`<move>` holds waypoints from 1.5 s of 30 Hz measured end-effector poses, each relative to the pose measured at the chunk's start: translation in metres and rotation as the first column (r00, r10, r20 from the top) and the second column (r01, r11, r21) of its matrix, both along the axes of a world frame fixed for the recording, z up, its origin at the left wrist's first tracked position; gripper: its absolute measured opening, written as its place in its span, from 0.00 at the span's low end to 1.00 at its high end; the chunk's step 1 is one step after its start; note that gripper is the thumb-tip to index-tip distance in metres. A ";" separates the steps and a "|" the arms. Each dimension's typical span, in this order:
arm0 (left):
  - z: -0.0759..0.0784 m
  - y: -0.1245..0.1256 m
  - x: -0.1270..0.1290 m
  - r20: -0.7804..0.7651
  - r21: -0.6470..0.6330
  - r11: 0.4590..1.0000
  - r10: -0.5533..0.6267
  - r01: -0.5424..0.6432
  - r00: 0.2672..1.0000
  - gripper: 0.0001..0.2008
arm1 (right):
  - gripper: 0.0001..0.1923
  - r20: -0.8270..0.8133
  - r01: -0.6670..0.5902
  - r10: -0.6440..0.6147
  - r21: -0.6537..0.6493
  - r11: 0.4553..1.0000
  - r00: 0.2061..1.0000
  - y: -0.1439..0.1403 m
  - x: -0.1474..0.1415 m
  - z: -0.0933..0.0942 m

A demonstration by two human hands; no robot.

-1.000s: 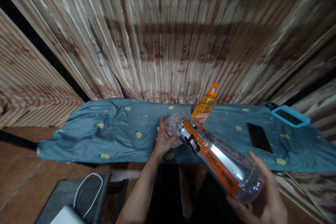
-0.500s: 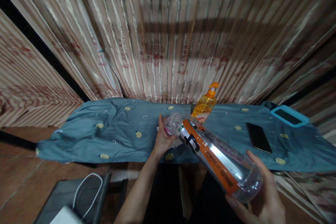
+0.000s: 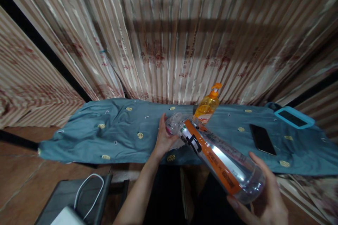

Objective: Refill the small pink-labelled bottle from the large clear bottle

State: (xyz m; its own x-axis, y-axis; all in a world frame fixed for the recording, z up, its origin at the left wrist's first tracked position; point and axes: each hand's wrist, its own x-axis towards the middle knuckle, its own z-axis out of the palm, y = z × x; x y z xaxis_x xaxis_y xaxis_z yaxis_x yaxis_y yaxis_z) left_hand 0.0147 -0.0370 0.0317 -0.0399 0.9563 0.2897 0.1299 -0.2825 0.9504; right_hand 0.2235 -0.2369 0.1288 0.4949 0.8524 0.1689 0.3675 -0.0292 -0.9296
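My right hand [image 3: 266,193] grips the base of a large clear plastic bottle [image 3: 213,161] with an orange and silver label. The bottle slants across in front of me, its base low at the right and its neck end up at the left. At that end my left hand [image 3: 165,139] closes round a clear plastic piece [image 3: 174,123] with a bit of pink on it. Whether this piece is a separate container or joined to the bottle, I cannot tell. Just behind the bottle stands an orange pump bottle [image 3: 207,107], partly covered by it.
A blue-green patterned cloth [image 3: 121,123] covers the narrow table. On its right lie a black phone [image 3: 262,139] and a light-blue framed device [image 3: 294,117]. Pleated curtains [image 3: 163,42] hang behind. At lower left, a white object with a cable [image 3: 67,217] rests on a dark stool [image 3: 60,193].
Both hands and the large bottle hold nearly the same position. The view has shifted very slightly, so the phone and the blue device appear a little further right.
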 end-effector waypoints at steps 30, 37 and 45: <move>-0.006 0.002 0.016 0.162 0.006 0.999 -0.044 0.043 0.986 0.59 | 0.50 0.264 -0.076 0.052 0.082 0.994 0.963 0.006 0.025 -0.004; -0.006 0.003 0.016 0.150 0.018 0.999 -0.046 0.044 0.988 0.60 | 0.50 0.310 -0.080 0.049 0.091 0.993 0.949 0.007 0.027 -0.006; -0.004 0.002 0.016 0.166 0.005 0.999 -0.047 0.047 0.985 0.60 | 0.50 0.444 -0.168 0.106 0.103 0.980 0.890 0.006 0.045 -0.018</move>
